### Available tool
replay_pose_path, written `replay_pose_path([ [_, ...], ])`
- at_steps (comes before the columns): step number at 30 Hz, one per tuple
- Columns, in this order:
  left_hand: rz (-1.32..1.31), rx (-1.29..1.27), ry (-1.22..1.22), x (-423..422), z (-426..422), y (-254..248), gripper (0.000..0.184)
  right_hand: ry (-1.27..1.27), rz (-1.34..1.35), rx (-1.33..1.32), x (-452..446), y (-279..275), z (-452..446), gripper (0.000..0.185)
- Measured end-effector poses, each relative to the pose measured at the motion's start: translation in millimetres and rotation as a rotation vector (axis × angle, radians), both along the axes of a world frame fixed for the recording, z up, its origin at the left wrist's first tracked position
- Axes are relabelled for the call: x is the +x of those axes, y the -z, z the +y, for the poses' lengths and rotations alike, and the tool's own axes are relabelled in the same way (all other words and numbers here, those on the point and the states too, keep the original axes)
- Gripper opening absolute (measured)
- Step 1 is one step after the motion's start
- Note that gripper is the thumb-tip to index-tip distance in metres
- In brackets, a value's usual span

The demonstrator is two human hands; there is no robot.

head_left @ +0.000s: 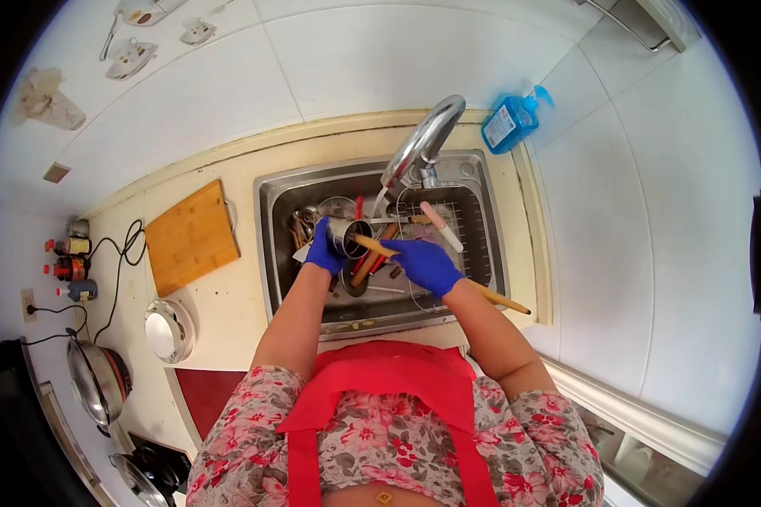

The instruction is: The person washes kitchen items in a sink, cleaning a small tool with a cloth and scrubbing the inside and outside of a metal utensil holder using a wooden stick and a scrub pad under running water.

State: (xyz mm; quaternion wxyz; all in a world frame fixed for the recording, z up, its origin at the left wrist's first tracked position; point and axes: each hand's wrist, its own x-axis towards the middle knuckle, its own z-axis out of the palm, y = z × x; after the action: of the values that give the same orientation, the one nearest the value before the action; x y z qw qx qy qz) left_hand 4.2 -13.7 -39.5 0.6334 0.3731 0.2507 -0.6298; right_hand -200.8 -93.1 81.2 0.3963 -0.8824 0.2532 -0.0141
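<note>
My left hand (323, 251), in a blue rubber glove, is closed around a shiny metal cup (342, 230) held over the sink. The cup is tilted with its mouth toward the right. My right hand (427, 266), gloved the same way, grips a long wooden stick (502, 298). One end of that stick reaches into the cup's mouth, and what is on that end is hidden. Its other end sticks out past the sink's right front rim. Below both hands, several utensils lie in the steel sink (266, 253), among them a pink-handled knife (441, 226).
Water runs from a chrome faucet (427, 139) behind the hands. A wire rack (473, 221) sits in the sink's right part. Blue soap bottle (511, 124) stands at the back right corner. Leftward are a cutting board (192, 238), a white bowl (167, 331) and a pot (95, 382).
</note>
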Motion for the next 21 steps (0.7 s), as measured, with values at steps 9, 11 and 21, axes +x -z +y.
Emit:
replay_pose_path([
  [9, 0.046, -0.054, -0.018, -4, 6, -16, 0.056, 0.018, -0.045, 0.006, -3, -17, 9, 0.033],
  [11, 0.048, -0.113, -0.085, 8, 11, -13, 0.056, 0.078, 0.087, 0.051, -11, -32, -6, 0.034],
  [21, 0.001, -0.265, -0.253, 27, 6, -14, 0.054, 0.327, 0.058, 0.062, -118, 45, -37, 0.039],
])
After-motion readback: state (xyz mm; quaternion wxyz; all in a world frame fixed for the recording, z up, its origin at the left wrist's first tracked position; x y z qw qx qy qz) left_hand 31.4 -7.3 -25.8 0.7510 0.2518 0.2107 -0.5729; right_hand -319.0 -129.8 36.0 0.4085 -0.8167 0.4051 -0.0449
